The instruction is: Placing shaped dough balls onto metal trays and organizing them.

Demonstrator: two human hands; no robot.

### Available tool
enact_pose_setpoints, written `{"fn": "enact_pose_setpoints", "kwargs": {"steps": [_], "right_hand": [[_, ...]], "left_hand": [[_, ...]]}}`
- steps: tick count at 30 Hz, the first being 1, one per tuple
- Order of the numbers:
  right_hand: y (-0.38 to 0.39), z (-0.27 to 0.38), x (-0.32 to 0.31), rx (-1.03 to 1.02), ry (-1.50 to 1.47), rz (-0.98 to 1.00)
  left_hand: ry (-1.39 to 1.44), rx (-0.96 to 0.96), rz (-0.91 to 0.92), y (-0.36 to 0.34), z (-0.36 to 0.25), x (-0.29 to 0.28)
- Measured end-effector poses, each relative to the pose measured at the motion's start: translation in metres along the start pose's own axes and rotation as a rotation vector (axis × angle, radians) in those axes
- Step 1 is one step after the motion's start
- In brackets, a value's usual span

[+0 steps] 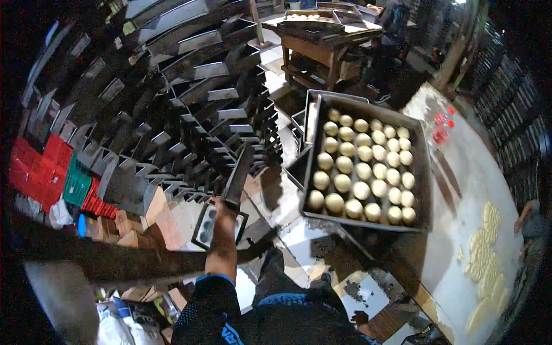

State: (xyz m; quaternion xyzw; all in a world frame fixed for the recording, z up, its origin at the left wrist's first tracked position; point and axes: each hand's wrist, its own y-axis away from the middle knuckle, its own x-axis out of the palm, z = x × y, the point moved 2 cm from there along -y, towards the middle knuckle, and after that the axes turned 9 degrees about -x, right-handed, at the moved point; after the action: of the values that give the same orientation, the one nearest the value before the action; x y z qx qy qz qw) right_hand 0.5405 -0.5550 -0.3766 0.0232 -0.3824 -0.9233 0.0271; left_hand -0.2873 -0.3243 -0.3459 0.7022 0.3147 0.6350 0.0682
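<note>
At eleven o'clock we had stacked trays [221, 94], and at four a pale table [454, 224]. Our dough tray [368, 223] sat at three, holding rows of pale dough balls [361, 190]. A long dark metal piece [237, 175] slanted at nine, its near end gripped by our left hand [226, 206] at eight. Our right hand [360, 318] showed at five; we couldn't tell its state.

The right hand [360, 318] is too small and dim to read.
</note>
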Motion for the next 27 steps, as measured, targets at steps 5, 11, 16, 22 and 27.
{"fn": "enact_pose_setpoints", "kwargs": {"steps": [5, 11, 16, 22, 27], "right_hand": [[-0.050, -0.124, -0.161, 0.571, -0.460, 0.082], [-0.003, -0.133, -0.205, 0.490, 0.331, -0.291], [0.034, -0.149, -0.261, 0.097, 0.196, -0.347], [-0.001, -0.028, -0.124, 0.039, -0.285, 0.025], [0.038, 0.059, -0.137, -0.047, 0.363, 0.233]], "left_hand": [[-0.495, 0.263, -0.511, 0.160, 0.000, 0.110], [-0.383, 0.085, 0.026, 0.275, 0.077, 0.222], [-0.921, 0.390, -0.113, 0.370, 0.145, 0.208], [-1.097, 0.653, -0.221, 0.378, 0.243, 0.207], [-1.083, 0.461, -0.046, 0.383, 0.333, 0.243]]}}
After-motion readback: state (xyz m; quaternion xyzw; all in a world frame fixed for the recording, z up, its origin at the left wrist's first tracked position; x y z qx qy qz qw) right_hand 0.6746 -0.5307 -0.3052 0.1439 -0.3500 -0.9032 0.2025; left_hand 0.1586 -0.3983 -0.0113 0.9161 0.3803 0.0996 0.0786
